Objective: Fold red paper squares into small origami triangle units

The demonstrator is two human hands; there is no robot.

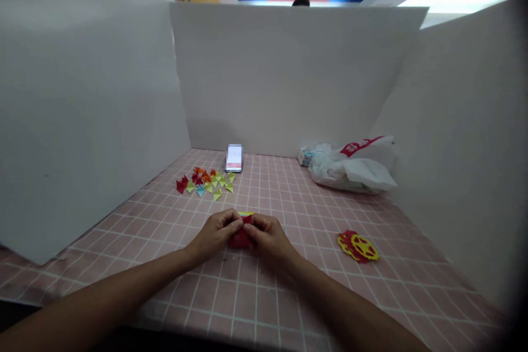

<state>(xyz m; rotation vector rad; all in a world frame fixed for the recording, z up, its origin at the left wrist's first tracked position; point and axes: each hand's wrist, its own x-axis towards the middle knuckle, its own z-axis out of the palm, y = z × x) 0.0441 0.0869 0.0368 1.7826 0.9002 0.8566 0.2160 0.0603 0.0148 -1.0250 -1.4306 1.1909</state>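
Note:
Near the middle of the table, my left hand (219,231) and my right hand (269,235) both pinch a piece of red paper (240,239) between thumb and fingers. The two thumbs almost meet at its upper edge. Part of the paper is hidden behind my fingers, so its exact fold cannot be made out. Just beyond my fingertips shows a strip of yellow paper (246,213), mostly covered by the hands. Farther left lies a group of small folded paper pieces (206,177) in red, orange, yellow-green and blue, with pointed tips.
On the right lie red and yellow cut-out discs (358,246), one with a star shape. A white plastic bag (350,168) and a small box (304,157) sit at the back right. A phone (234,158) stands at the back. White panels (284,77) enclose the pink checked table (313,297).

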